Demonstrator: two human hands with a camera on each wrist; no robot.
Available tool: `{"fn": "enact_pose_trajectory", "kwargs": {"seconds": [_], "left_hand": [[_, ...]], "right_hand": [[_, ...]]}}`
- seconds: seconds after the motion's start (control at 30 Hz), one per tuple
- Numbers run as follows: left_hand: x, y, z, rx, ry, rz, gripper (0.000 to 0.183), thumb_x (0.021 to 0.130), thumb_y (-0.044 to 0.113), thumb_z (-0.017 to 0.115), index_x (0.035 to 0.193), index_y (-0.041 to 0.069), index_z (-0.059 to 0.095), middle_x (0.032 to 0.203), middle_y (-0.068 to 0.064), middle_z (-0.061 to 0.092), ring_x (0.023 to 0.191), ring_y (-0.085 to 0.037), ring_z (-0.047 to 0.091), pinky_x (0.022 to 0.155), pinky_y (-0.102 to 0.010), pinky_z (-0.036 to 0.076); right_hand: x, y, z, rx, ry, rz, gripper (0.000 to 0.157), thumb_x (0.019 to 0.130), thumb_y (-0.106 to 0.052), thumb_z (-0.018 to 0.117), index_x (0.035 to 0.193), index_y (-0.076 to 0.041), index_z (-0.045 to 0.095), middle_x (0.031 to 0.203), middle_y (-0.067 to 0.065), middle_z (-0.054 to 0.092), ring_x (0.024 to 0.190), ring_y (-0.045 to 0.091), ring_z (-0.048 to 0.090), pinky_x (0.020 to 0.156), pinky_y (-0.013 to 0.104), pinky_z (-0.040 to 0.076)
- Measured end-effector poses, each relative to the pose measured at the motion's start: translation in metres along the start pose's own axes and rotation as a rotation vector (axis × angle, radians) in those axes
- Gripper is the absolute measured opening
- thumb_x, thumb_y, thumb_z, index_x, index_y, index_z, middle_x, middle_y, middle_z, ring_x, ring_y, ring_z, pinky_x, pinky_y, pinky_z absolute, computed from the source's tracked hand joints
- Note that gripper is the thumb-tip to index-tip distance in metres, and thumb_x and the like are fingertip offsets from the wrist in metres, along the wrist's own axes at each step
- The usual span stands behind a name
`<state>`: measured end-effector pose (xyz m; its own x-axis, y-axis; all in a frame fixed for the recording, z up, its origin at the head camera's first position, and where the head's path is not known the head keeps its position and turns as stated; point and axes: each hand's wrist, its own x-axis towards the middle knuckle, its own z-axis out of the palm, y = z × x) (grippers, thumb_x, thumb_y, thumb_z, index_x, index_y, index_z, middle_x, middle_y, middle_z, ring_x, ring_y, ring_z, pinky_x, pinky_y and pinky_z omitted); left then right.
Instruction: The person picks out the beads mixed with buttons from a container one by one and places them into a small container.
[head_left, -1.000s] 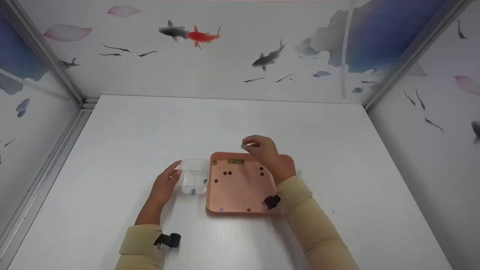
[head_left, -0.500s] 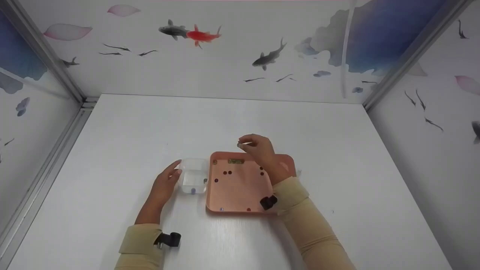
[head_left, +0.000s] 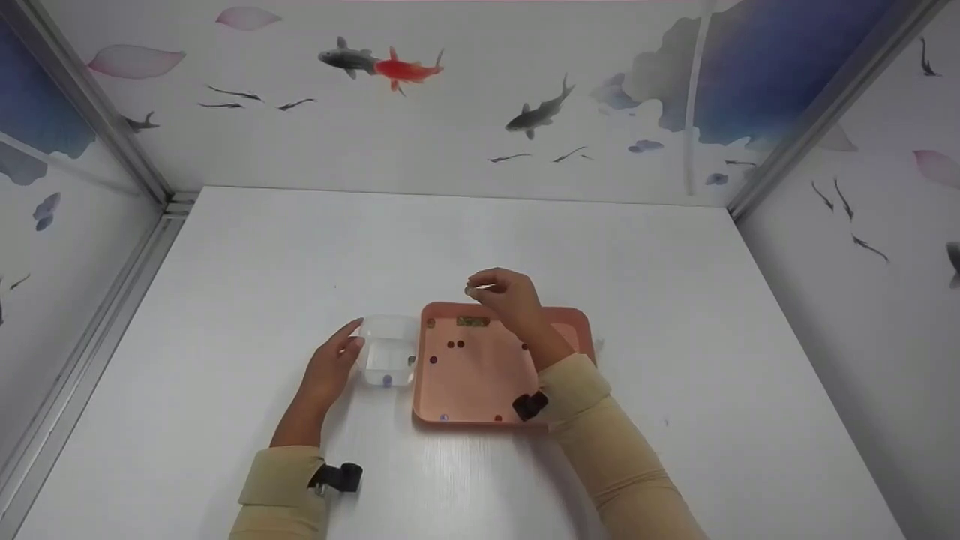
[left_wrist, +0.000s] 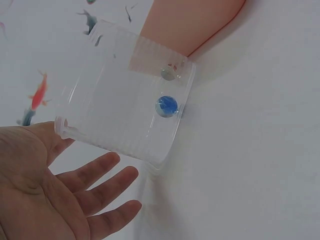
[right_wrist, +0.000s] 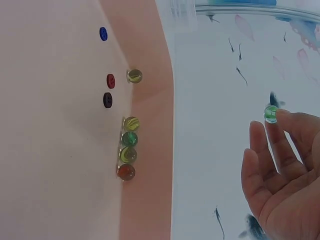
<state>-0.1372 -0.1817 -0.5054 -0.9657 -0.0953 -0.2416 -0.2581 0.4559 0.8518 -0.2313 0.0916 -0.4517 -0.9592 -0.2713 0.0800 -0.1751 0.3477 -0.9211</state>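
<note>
My right hand (head_left: 510,300) pinches a clear glass marble with green swirls (right_wrist: 271,114) between thumb and fingertip, raised near the tray's far edge. Below is the pink tray (head_left: 480,390). It bears a row of glass marbles (right_wrist: 129,139) along its far wall, another marble (right_wrist: 134,76) near the corner, and small buttons, among them a red button (right_wrist: 111,81) and a blue button (right_wrist: 103,34). My left hand (head_left: 331,365) rests at the left side of the clear plastic container (head_left: 389,328), fingers extended. Inside the container lie a blue marble (left_wrist: 166,106) and a pale marble (left_wrist: 169,73).
The container stands on the white table (head_left: 465,487), close against the tray's left wall. A white back wall (head_left: 450,142) painted with fish encloses the far side. More small pieces, such as a red one (head_left: 498,418), lie along the tray's near edge.
My right hand has moved left with the marble, along the tray's far edge. My left hand and the container have stayed in place.
</note>
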Motion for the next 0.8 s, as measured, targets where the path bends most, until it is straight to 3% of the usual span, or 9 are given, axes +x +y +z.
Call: {"fn": "enact_pose_trajectory", "kwargs": {"seconds": [0.17, 0.37, 0.57, 0.8], "left_hand": [[0.0, -0.001, 0.0, -0.009, 0.007, 0.006, 0.049, 0.105, 0.029, 0.041, 0.15, 0.009, 0.034, 0.141, -0.026, 0.046, 0.132, -0.044, 0.042, 0.107, -0.056, 0.035], [0.002, -0.002, 0.0, -0.023, -0.001, -0.005, 0.049, 0.105, 0.027, 0.04, 0.15, 0.011, 0.033, 0.141, -0.026, 0.046, 0.131, -0.043, 0.043, 0.107, -0.055, 0.036], [0.002, -0.002, 0.0, -0.019, -0.005, -0.02, 0.049, 0.105, 0.028, 0.04, 0.151, 0.013, 0.033, 0.143, -0.025, 0.045, 0.132, -0.043, 0.042, 0.107, -0.055, 0.035], [0.002, -0.001, -0.001, -0.008, -0.021, -0.029, 0.05, 0.106, 0.033, 0.037, 0.152, 0.016, 0.03, 0.144, -0.024, 0.044, 0.134, -0.043, 0.04, 0.106, -0.056, 0.036]], "right_hand": [[0.0, -0.002, 0.006, -0.009, -0.015, 0.025, 0.015, 0.092, -0.01, 0.066, 0.105, -0.006, 0.071, 0.102, 0.006, 0.07, 0.093, 0.02, 0.067, 0.08, 0.036, 0.056], [-0.002, -0.006, 0.01, 0.004, -0.051, 0.046, 0.016, 0.093, -0.012, 0.065, 0.107, -0.007, 0.07, 0.103, 0.008, 0.069, 0.087, 0.024, 0.066, 0.06, 0.026, 0.051], [-0.004, -0.01, 0.016, 0.013, -0.09, 0.008, 0.018, 0.093, -0.008, 0.064, 0.109, -0.002, 0.069, 0.108, 0.013, 0.067, 0.097, 0.026, 0.067, 0.081, 0.044, 0.057], [-0.003, -0.014, 0.023, -0.007, -0.142, 0.025, 0.02, 0.094, -0.009, 0.063, 0.111, -0.002, 0.068, 0.114, 0.012, 0.065, 0.1, 0.03, 0.065, 0.083, 0.047, 0.055]]}}
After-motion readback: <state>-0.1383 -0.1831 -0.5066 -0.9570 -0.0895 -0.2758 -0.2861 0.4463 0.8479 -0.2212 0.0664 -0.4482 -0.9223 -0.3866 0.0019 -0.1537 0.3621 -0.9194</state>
